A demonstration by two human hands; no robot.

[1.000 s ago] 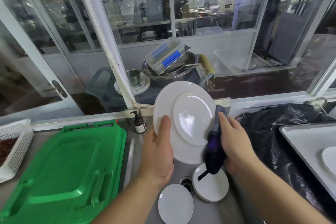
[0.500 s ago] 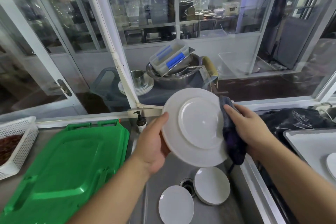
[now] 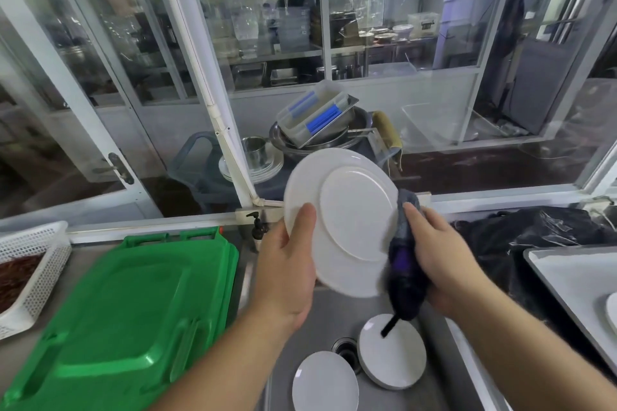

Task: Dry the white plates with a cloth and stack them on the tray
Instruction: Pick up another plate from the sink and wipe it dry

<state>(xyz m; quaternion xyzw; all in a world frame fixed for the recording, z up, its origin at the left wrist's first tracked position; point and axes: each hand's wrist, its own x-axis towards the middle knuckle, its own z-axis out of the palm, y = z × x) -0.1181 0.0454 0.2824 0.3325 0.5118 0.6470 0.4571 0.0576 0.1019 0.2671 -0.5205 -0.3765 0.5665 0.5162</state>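
No text, label, brand, number or sign can be read anywhere in the head view. The box on the far shelf carries a dark mark, too small and blurred to make out.
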